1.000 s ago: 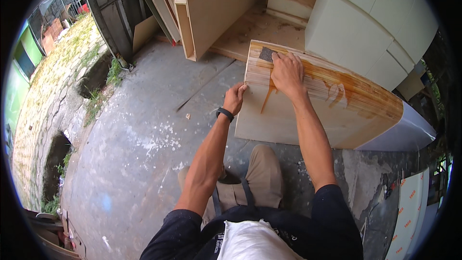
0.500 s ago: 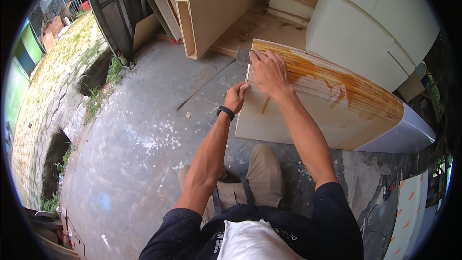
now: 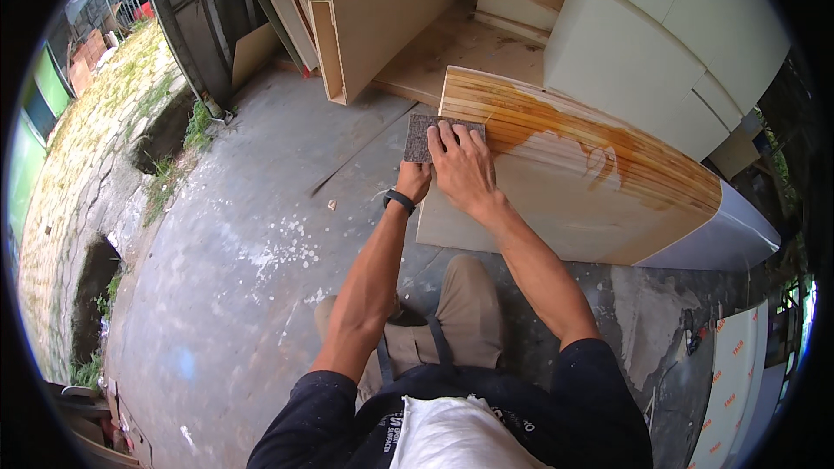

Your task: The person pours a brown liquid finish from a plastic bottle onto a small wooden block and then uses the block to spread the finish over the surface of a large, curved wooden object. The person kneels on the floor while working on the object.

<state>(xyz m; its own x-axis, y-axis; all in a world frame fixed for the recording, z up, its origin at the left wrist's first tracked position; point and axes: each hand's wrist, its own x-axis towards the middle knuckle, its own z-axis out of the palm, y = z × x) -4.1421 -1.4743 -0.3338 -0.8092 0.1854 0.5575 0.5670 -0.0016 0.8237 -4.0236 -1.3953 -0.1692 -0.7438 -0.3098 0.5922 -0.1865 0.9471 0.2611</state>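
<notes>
A curved wooden panel (image 3: 521,213) stands on its edge in front of me, its top faced with narrow strips (image 3: 539,117) that are partly stained orange-brown. My right hand (image 3: 465,165) presses a speckled grey-brown square pad (image 3: 420,139) against the panel's left end, fingers laid over it and thumb out of sight. Part of the pad sticks out past the panel's edge. Just under it, my left hand (image 3: 414,181), with a dark wristband, is closed at the panel's left edge; its fingertips are partly hidden by the pad and the panel.
Behind stands an open-ended pale wooden piece (image 3: 373,26) on a plywood base. A large off-white cabinet (image 3: 651,43) rises at the back right. The grey concrete floor (image 3: 234,208) has paint spots. A white printed board (image 3: 734,382) lies at lower right; a broken kerb (image 3: 130,174) runs along the left.
My right hand and the pad have moved left and toward me, down over the panel's left end, and more of the pad now shows. My left hand has shifted slightly nearer and left.
</notes>
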